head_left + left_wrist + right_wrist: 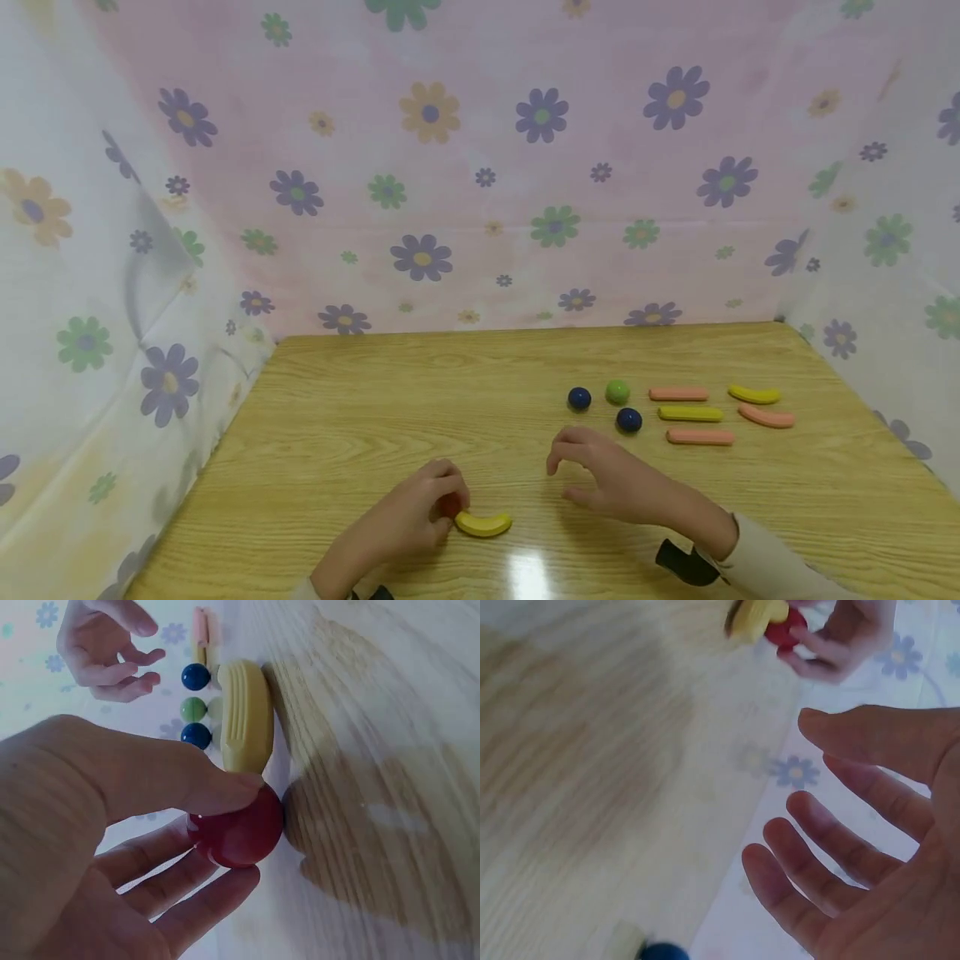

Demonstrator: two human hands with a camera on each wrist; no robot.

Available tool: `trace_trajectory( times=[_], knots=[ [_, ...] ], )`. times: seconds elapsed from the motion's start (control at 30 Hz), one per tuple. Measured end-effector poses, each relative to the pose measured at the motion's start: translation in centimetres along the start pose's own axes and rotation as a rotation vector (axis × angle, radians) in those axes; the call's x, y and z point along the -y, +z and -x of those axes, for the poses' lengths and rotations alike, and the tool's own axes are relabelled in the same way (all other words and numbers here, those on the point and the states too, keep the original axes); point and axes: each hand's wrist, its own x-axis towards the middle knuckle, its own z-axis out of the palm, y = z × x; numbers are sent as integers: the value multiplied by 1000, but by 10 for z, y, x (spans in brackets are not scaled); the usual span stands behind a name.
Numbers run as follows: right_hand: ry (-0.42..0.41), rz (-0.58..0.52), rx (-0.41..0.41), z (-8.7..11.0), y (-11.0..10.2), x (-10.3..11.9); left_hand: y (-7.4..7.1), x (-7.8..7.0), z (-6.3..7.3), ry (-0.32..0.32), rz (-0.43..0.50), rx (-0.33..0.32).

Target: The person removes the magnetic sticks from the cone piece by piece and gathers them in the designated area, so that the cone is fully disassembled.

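Note:
My left hand (408,512) pinches a red ball (244,829) between thumb and fingers, low over the table at the front. Right against the ball lies a curved yellow banana-shaped piece (483,524), its end meeting the ball in the left wrist view. In the head view the fingers cover most of the ball. My right hand (611,479) hovers over the table to the right, fingers relaxed and apart, with nothing in its grasp. Nearest to it are a dark blue ball (629,420) and a pink straight stick (701,437).
Farther back are another dark blue ball (579,398), a green ball (618,392), a pink stick (678,394) and a yellow stick (691,413). Curved yellow (753,394) and pink (767,416) pieces lie at the right. Flowered cloth (480,200) walls the wooden table (375,392) on three sides.

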Motion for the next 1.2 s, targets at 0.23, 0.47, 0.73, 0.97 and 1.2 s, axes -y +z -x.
trace_trajectory(
  times=[0.23,0.47,0.73,0.97,1.2],
  knots=[
    [-69,-56,119,-12,22,14,2,-4,-6,34,24,-37],
    [-80,-46,155,-19,40,18,5,-8,-8,22,88,-68],
    [-16,-61,176,-26,44,22,13,-14,-12,-8,258,-68],
    [-10,-69,190,-28,47,24,21,-24,-17,-44,357,-79],
    [-54,-30,129,-16,55,21,30,-27,-15,-94,373,-67]
  ],
)
